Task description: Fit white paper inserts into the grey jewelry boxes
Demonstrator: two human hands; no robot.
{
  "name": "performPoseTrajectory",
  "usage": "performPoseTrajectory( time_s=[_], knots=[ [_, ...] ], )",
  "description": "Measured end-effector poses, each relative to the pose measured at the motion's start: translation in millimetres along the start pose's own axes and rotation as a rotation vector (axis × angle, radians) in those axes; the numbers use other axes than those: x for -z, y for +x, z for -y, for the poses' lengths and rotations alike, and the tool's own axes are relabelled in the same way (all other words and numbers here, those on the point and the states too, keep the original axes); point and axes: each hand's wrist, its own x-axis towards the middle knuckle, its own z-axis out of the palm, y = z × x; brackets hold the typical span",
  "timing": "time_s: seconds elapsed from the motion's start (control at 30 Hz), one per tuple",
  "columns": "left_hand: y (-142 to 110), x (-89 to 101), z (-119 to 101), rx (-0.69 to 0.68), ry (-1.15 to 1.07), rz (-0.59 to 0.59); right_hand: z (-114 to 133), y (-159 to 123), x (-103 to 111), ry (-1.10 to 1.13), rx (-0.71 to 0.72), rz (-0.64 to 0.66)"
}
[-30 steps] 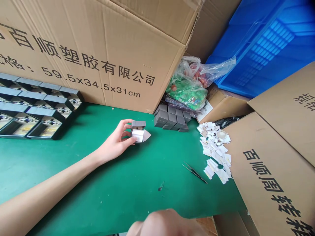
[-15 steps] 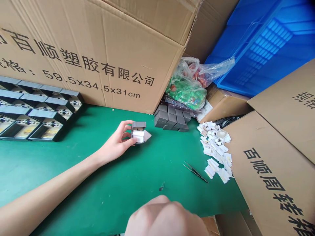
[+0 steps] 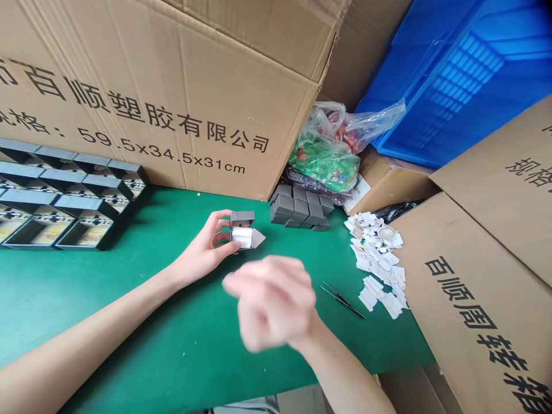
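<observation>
My left hand is closed round a small dark grey hinged box on the green table. The box's lid is raised, and a white lining fills its inside. A white pointed flap sticks out at the right of the box. In front of it hovers my right hand, blurred, with its fingers curled in. Whatever those fingers hold, if anything, cannot be made out. Black tweezers lie on the table to the right of this hand.
Stacked grey boxes stand behind the hands. White pieces are heaped at the right, by a cardboard carton. Open dark cases sit at the left. Plastic bags, a large carton and a blue crate line the back.
My right hand has moved up and forward from the bottom edge, closer to the small box. My left hand keeps its hold on the box, which stays raised-lidded.
</observation>
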Motion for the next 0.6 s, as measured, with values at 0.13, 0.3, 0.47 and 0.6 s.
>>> performPoseTrajectory(
  time_s=[0.13, 0.3, 0.47, 0.6],
  knots=[
    [0, 0.5, 1, -0.012, 0.0, 0.004, -45, -4, -31, 0.088, -0.162, -0.21],
    [0, 2.4, 5, -0.037, 0.012, 0.068, -59, -24, -51, 0.117, -0.32, -0.142],
    [-1, 1.9, 5, -0.037, 0.032, 0.094, -55, -30, -57, 0.124, -0.336, -0.079],
    [-2, 2.9, 5, -0.041, 0.07, 0.099, -60, -32, -61, 0.143, -0.425, -0.071]
  ],
)
